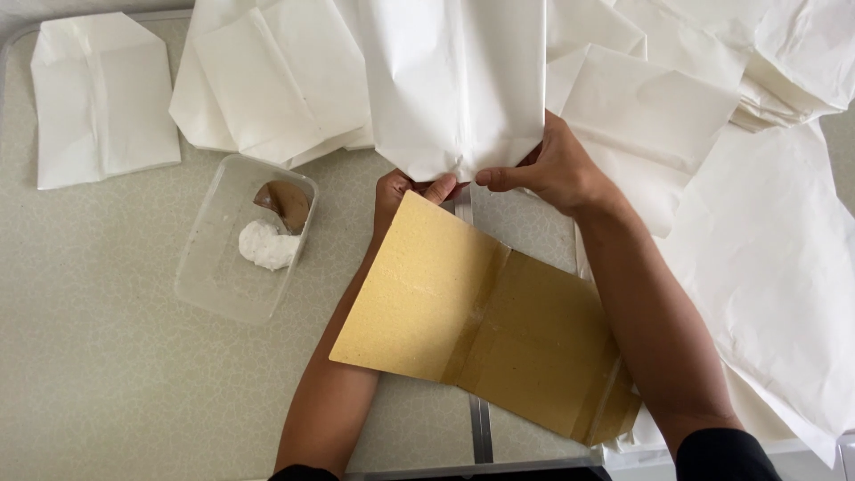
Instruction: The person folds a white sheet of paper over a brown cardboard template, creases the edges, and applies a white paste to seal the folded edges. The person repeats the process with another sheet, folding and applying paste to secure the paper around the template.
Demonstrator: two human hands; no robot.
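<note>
Both hands work at the near end of a white paper bag (454, 80) lying flat on the bench (107, 356). The left hand (411, 191) sits under and against the folded bottom edge, its fingers curled up onto the paper; a brown cardboard sheet (481, 321) resting over the forearms hides the lower part of this hand. The right hand (548, 169) pinches the same edge from the right, thumb pointing inward along the fold, fingers closed on the paper.

Progress, judged from the layout:
- The bag's corners are turned in and the bottom flap is folded, so shaping appears largely complete; the flap is being pressed or held in place.
- A clear plastic tray (245, 236) to the left holds a lump of white paste (265, 245) and a brown scrap or applicator (285, 203). Whether paste is on this flap cannot be seen.
- Folded white bags lie at top left (102, 98) and top centre (267, 80), which suggests finished pieces.
- Flat white paper sheets (775, 267) are stacked at right, which suggests material remaining.
</note>
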